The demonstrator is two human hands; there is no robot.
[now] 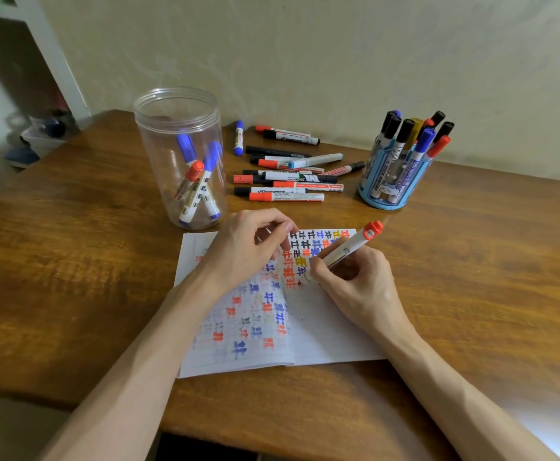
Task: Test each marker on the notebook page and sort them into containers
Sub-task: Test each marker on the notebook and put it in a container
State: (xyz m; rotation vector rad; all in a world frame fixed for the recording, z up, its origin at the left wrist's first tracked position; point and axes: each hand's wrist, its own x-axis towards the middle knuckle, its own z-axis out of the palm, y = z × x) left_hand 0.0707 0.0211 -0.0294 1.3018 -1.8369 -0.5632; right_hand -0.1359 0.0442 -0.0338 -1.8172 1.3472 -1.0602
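- Right hand [355,277] grips the red marker [348,249], fingers curled round its barrel and tip down on the notebook [325,334].
- Marker axis: tip at 7 o'clock, red end at 1 o'clock.
- Left hand [242,247] rests curled on the page; whether it holds anything cannot be told.
- Blue pen holder [388,194] stands at 1 o'clock, nearer the right hand. The clear jar [172,128] is at 11 o'clock, with loose markers [285,178] between them.
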